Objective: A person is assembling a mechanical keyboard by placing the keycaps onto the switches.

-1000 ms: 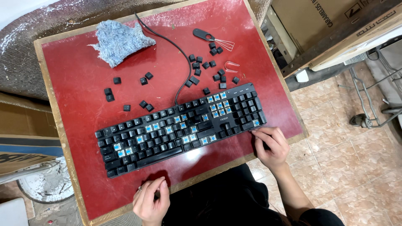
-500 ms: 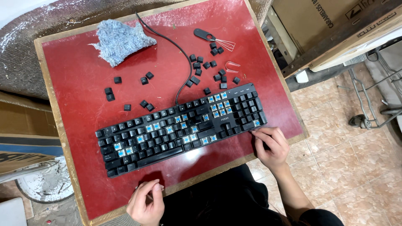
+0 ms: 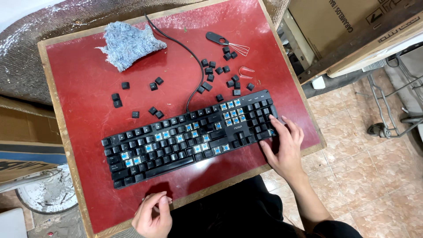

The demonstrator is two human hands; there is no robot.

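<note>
A black keyboard [image 3: 176,145] lies slanted on a red board [image 3: 88,79], with several keycaps off and blue switches showing. My right hand [image 3: 284,143] lies flat on its lower right corner, fingers spread over the keys. My left hand [image 3: 152,216] hovers at the board's front edge, below the keyboard's left half. Its fingers curl toward the thumb, and I cannot see if anything is inside. Loose black keycaps lie behind the keyboard, a cluster [image 3: 220,75] at the right and a few [image 3: 154,83] at the left.
A grey-blue cloth [image 3: 128,44] lies at the back left. The keyboard cable [image 3: 189,57] runs to the back. A black wire keycap puller [image 3: 220,39] and a small red clip [image 3: 246,70] lie back right. Cardboard boxes [image 3: 352,26] and a wheeled frame [image 3: 383,128] stand right, a bucket [image 3: 44,194] left.
My left hand's fingers have curled in; a second ago a small dark piece showed between them. My right hand stays on the keyboard's corner.
</note>
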